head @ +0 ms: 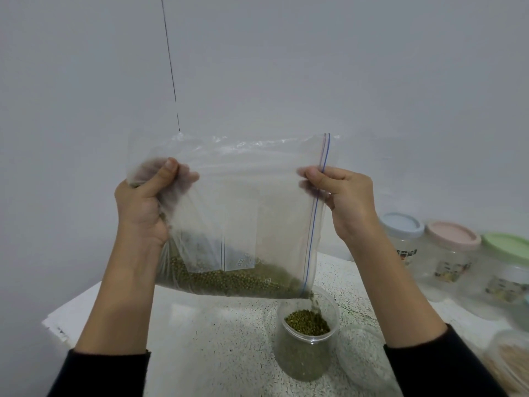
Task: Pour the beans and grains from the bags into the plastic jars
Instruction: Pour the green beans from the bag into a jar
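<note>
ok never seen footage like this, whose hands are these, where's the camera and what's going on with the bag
There is no machine here: these are a person's two bare hands, filmed by one wide-angle camera worn on their head, looking forward and down. The left hand and right hand each grip a side of a clear zip bag of green beans. The bag is tipped so that beans spill from its lower corner into an open plastic jar on the speckled table. Three lidded jars stand to the right by the wall.

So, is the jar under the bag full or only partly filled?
Nearly full: the green beans reach the neck of the open jar, just below its rim, and more fall from the bag.
</note>
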### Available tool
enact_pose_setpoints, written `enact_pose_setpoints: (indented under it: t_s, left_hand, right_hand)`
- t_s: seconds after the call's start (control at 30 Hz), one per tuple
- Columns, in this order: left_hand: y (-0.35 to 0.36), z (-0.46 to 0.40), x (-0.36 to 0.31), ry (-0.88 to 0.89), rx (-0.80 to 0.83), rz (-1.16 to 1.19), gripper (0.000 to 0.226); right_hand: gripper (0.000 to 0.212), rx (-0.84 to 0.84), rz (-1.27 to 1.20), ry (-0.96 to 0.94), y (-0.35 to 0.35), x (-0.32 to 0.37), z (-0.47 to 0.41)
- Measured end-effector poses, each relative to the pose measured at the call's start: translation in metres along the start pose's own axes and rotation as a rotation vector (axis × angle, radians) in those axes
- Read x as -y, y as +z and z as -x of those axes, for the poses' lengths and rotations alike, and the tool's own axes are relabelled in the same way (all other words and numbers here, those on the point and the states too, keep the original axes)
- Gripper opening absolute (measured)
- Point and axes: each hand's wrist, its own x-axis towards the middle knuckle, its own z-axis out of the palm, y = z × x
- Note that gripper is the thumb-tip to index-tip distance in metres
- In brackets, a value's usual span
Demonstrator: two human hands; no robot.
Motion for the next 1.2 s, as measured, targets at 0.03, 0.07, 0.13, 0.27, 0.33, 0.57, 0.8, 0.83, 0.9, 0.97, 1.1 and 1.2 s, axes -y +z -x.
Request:
enact_pose_setpoints:
  t_s: [0.03,0.07,0.13,0.27,0.33,0.57,0.8,0.83,0.9,0.97,1.1,1.2]
  left_hand:
    - [0.001,0.000,0.001,-0.001,0.001,-0.002,0.037]
    - [0.001,0.000,0.002,-0.002,0.005,-0.002,0.038]
    - [0.002,0.001,0.003,-0.001,0.014,-0.003,0.037]
    - [0.004,0.005,0.002,-0.004,0.019,-0.010,0.033]
    - [0.004,0.007,0.000,-0.004,0.021,-0.020,0.030]
    - [0.000,0.011,-0.007,-0.005,-0.002,-0.037,0.029]
    - [-0.002,0.013,-0.013,0.010,-0.012,-0.048,0.021]
    - [-0.002,0.013,-0.013,0.012,-0.015,-0.046,0.022]
    - [-0.002,0.013,-0.014,0.012,-0.020,-0.054,0.024]
    - [-0.001,0.013,-0.013,0.012,-0.023,-0.062,0.023]
    - [-0.002,0.012,-0.015,0.014,-0.018,-0.062,0.028]
    - [0.000,0.012,-0.015,0.013,-0.010,-0.073,0.026]
  right_hand:
    - [0.006,-0.004,0.002,-0.003,-0.002,0.001,0.001]
    - [0.006,-0.007,0.005,-0.007,-0.003,0.001,0.003]
    - [0.006,-0.011,0.008,-0.014,-0.005,0.002,0.006]
    - [0.006,-0.013,0.001,-0.012,-0.007,0.004,0.012]
    - [0.006,-0.016,-0.007,-0.008,-0.007,0.003,0.014]
    - [0.007,0.002,-0.028,0.009,-0.003,-0.001,0.023]
    - [0.005,-0.039,-0.066,0.009,0.005,-0.007,0.028]
    - [0.006,-0.036,-0.069,0.013,0.006,-0.007,0.028]
    - [0.006,-0.032,-0.073,0.021,0.006,-0.007,0.028]
    - [0.006,-0.042,-0.072,0.016,0.006,-0.007,0.028]
    - [0.006,-0.019,-0.065,0.015,0.005,-0.007,0.029]
    - [0.006,-0.033,-0.072,0.008,0.005,-0.006,0.028]
